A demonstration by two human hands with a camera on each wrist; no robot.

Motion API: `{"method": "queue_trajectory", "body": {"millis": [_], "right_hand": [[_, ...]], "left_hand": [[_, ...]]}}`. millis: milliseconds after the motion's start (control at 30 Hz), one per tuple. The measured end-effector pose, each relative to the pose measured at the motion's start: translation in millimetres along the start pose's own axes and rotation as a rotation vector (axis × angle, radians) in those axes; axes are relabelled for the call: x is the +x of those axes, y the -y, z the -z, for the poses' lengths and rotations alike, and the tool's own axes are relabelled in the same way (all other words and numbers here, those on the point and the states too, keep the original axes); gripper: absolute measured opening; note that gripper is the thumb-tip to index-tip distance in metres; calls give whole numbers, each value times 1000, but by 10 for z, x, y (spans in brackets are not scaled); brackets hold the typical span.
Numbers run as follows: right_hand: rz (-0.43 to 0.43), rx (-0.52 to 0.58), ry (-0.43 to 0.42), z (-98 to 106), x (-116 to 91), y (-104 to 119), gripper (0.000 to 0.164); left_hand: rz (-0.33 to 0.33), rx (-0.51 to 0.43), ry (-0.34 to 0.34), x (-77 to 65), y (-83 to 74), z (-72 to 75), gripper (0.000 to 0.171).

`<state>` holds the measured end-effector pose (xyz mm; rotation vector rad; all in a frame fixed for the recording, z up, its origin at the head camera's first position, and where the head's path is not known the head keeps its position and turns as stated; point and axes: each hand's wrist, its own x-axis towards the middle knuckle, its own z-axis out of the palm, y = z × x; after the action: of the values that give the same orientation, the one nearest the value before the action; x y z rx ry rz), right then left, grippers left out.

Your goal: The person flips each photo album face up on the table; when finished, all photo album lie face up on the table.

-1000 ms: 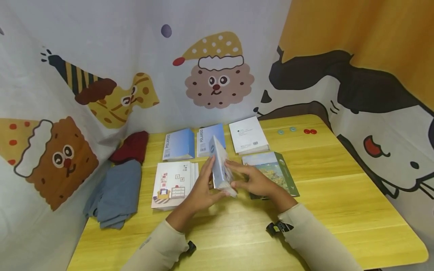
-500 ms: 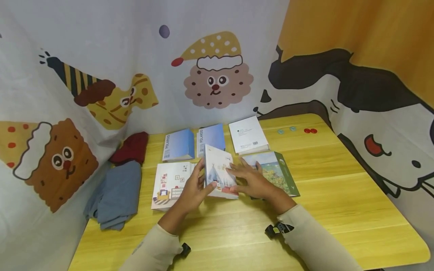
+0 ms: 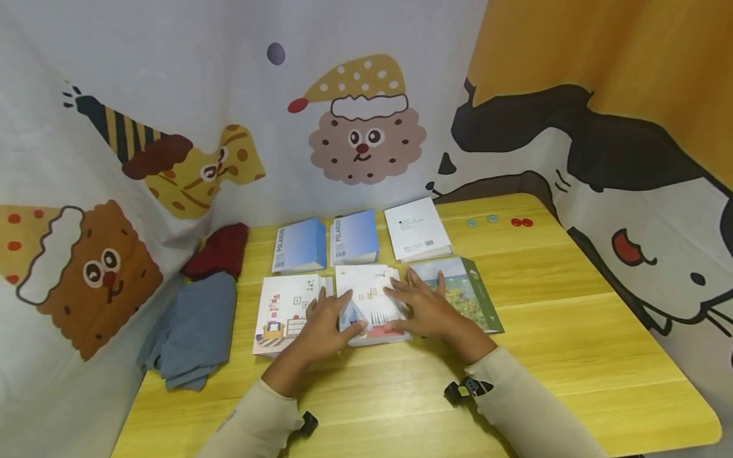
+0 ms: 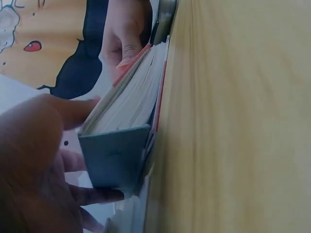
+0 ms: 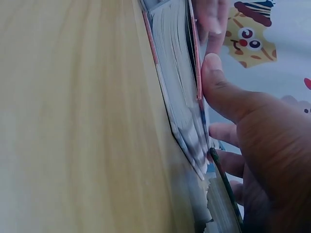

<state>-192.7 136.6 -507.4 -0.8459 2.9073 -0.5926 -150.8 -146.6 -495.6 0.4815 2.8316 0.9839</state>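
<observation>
A thick photo album [image 3: 369, 306] with a white cover and a tent drawing lies at the middle front, between both hands. My left hand [image 3: 326, 324] holds its left side; in the left wrist view the thumb lies on the cover's edge and the fingers reach round the blue-grey spine [image 4: 115, 158]. With fingers spread, my right hand [image 3: 426, 310] touches the cover's right part. Its thumb [image 5: 216, 77] rests on the cover in the right wrist view, above the white page edges [image 5: 172, 56]. Parts of the right fingers are hidden there.
A white room-drawing album [image 3: 280, 305] lies left, a green landscape one [image 3: 466, 296] right. Behind are two blue albums [image 3: 300, 245] [image 3: 355, 238] and a white one [image 3: 418, 229]. Folded blue-grey cloth [image 3: 197, 324], dark red cloth [image 3: 220, 251], and small red [image 3: 521, 222] and pale blue discs [image 3: 482, 221] also lie there.
The album has turned from standing on edge, spine up, to lying with its drawn cover upward. Both hands have lowered with it and stay at its sides.
</observation>
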Motion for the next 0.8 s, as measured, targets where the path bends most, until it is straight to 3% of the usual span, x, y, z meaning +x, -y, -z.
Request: {"method": "queue_trajectory", "body": {"millis": [333, 633, 800], "right_hand": [[14, -100, -24, -58, -11, 74, 90], [21, -117, -19, -81, -4, 98, 93], [20, -97, -34, -8, -15, 74, 94]], "left_hand": [[24, 317, 35, 11, -14, 85, 82], [67, 358, 97, 4, -14, 130, 82], [80, 369, 86, 44, -96, 114, 88]]}}
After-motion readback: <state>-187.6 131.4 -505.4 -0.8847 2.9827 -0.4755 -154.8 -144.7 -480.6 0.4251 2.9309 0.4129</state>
